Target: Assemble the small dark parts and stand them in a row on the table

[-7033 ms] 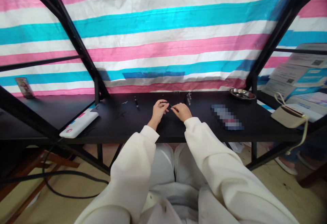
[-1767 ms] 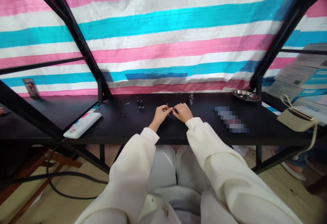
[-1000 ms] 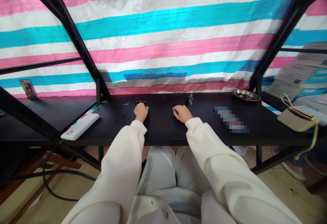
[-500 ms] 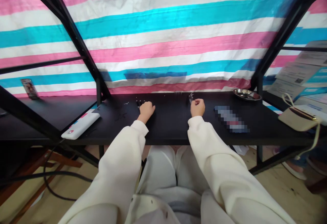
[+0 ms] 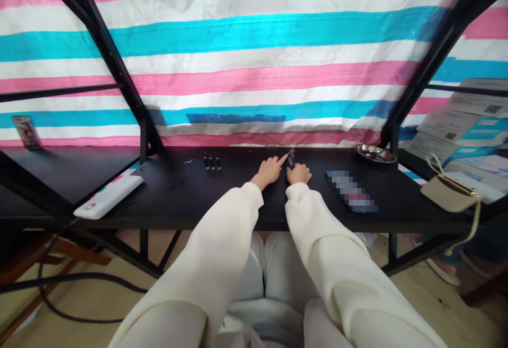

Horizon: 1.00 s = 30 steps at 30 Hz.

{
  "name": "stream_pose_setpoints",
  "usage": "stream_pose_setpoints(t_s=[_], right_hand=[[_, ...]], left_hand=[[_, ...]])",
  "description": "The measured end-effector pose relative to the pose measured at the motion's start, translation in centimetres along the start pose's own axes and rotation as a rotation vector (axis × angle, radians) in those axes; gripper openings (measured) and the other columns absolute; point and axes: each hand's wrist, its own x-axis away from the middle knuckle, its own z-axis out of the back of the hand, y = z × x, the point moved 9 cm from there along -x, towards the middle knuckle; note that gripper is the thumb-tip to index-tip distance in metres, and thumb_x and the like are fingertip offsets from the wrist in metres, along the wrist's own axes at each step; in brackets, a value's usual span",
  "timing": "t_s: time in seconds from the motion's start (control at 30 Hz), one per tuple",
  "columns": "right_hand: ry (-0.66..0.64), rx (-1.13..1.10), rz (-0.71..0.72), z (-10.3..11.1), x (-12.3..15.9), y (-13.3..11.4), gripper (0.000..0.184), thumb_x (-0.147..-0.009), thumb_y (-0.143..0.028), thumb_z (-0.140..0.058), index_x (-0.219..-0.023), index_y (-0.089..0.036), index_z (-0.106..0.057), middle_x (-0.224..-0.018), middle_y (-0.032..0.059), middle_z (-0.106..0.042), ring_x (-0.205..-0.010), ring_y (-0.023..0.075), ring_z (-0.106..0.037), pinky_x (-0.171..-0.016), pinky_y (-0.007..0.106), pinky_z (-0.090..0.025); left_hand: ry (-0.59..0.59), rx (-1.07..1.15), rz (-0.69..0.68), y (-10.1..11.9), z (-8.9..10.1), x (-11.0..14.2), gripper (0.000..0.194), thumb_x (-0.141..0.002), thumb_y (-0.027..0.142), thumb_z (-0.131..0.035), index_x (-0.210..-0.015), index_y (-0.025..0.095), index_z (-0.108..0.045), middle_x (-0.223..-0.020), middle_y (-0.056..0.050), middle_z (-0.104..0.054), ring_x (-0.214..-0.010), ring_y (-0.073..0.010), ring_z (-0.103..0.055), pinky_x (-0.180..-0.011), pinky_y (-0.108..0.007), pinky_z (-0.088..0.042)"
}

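My left hand point(image 5: 270, 171) lies low over the black tabletop with its index finger stretched toward a small pile of clear and dark pieces point(image 5: 291, 158). Just right of it, my right hand point(image 5: 300, 174) has its fingers curled, the thumb side against the near end of that pile. Whatever those fingers may hold is too small to make out. Three short black cylinders with pale ends point(image 5: 212, 163) stand in a row to the left. At the table's back edge lies a row of tiny coil-like pieces point(image 5: 272, 148).
A white device point(image 5: 109, 198) rests at the left by the black frame post. To the right are a blurred-out flat object point(image 5: 351, 191), a shiny metal dish point(image 5: 375, 154) and a beige bag point(image 5: 450, 191). A white scrap point(image 5: 188, 161) lies at the back left.
My left hand has left the black cylinders and moved right, its index finger now extended beside the small pile. My right hand has come down lower by the pile. The view has shifted slightly.
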Motion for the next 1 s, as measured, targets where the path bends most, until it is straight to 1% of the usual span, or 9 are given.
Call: stream_pose_setpoints(t_s=[0.13, 0.23, 0.3, 0.37, 0.47, 0.57, 0.7, 0.87, 1.0], right_hand=[[-0.068, 0.01, 0.006, -0.6, -0.1, 0.0, 0.026, -0.078, -0.033, -0.052, -0.091, -0.014, -0.064, -0.097, 0.021, -0.057, -0.1, 0.0328, -0.048, -0.079, 0.047, -0.035], [-0.052, 0.024, 0.016, -0.5, -0.1, -0.1, 0.025, -0.078, -0.033, -0.052, -0.091, -0.015, -0.064, -0.097, 0.02, -0.057, -0.099, 0.0317, -0.049, -0.079, 0.046, -0.035], [-0.033, 0.048, 0.014, -0.4, -0.2, -0.1, 0.023, -0.076, -0.031, -0.055, -0.09, -0.015, -0.064, -0.097, 0.0188, -0.058, -0.097, 0.0305, -0.05, -0.08, 0.045, -0.035], [-0.052, 0.08, 0.003, -0.6, -0.3, 0.0, 0.023, -0.074, -0.03, -0.058, -0.09, -0.015, -0.065, -0.098, 0.0185, -0.059, -0.096, 0.0306, -0.05, -0.08, 0.046, -0.034], [-0.08, 0.084, -0.002, -0.8, -0.4, 0.0, 0.024, -0.073, -0.029, -0.058, -0.091, -0.015, -0.065, -0.099, 0.0192, -0.058, -0.097, 0.0319, -0.05, -0.08, 0.048, -0.033], [-0.095, 0.076, -0.021, -0.7, -0.4, 0.0, 0.026, -0.074, -0.03, -0.058, -0.094, -0.015, -0.064, -0.101, 0.0195, -0.058, -0.099, 0.0326, -0.049, -0.081, 0.048, -0.033], [-0.101, 0.064, -0.048, -0.9, -0.6, 0.2, 0.026, -0.073, -0.031, -0.058, -0.092, -0.015, -0.064, -0.101, 0.0188, -0.058, -0.099, 0.0322, -0.049, -0.081, 0.048, -0.033], [-0.053, 0.058, -0.074, -1.0, -1.0, 0.4, 0.023, -0.071, -0.032, -0.06, -0.086, -0.015, -0.065, -0.097, 0.0174, -0.06, -0.096, 0.0302, -0.05, -0.081, 0.047, -0.032], [-0.118, 0.094, -0.104, -1.4, -1.4, 0.6, 0.021, -0.071, -0.029, -0.059, -0.087, -0.017, -0.067, -0.099, 0.0156, -0.061, -0.097, 0.0301, -0.05, -0.081, 0.045, -0.032]], left_hand=[[0.008, -0.031, 0.002, 0.5, -1.0, -1.4, 0.055, -0.087, 0.019, -0.037, -0.14, 0.027, -0.024, -0.118, -0.012, -0.049, -0.1, -0.0235, -0.048, -0.078, -0.035, -0.039], [0.027, -0.064, 0.003, 0.8, -1.1, -1.9, 0.049, -0.087, 0.018, -0.038, -0.135, 0.023, -0.033, -0.118, -0.012, -0.049, -0.101, -0.0232, -0.048, -0.078, -0.035, -0.038], [0.055, -0.07, 0.01, 0.9, -0.7, -2.0, 0.04, -0.086, 0.017, -0.04, -0.126, 0.018, -0.045, -0.114, -0.012, -0.052, -0.1, -0.0228, -0.048, -0.078, -0.034, -0.038], [0.079, -0.058, 0.007, 0.9, -0.1, -1.9, 0.028, -0.086, 0.018, -0.043, -0.111, 0.014, -0.055, -0.107, -0.012, -0.055, -0.099, -0.0226, -0.049, -0.079, -0.034, -0.038], [0.103, 0.006, 0.013, 0.3, 0.9, -1.2, 0.018, -0.085, 0.022, -0.047, -0.094, 0.014, -0.061, -0.097, -0.012, -0.059, -0.097, -0.0221, -0.05, -0.08, -0.033, -0.038], [0.155, 0.135, 0.048, -1.2, 2.0, 0.3, 0.019, -0.084, 0.027, -0.049, -0.093, 0.016, -0.062, -0.094, -0.009, -0.062, -0.092, -0.0202, -0.051, -0.078, -0.031, -0.039], [0.246, 0.297, 0.134, -4.1, 3.2, 3.5, 0.02, -0.082, 0.031, -0.053, -0.094, 0.019, -0.064, -0.088, -0.005, -0.064, -0.086, -0.0179, -0.053, -0.076, -0.028, -0.04], [0.341, 0.504, 0.285, -7.9, 3.1, 7.1, 0.017, -0.077, 0.03, -0.058, -0.085, 0.018, -0.066, -0.076, -0.003, -0.065, -0.075, -0.015, -0.056, -0.073, -0.027, -0.043], [0.452, 0.76, 0.455, -10.6, 2.4, 8.6, 0.02, -0.073, 0.03, -0.061, -0.083, 0.015, -0.067, -0.073, -0.004, -0.065, -0.062, -0.0116, -0.055, -0.064, -0.025, -0.045]])
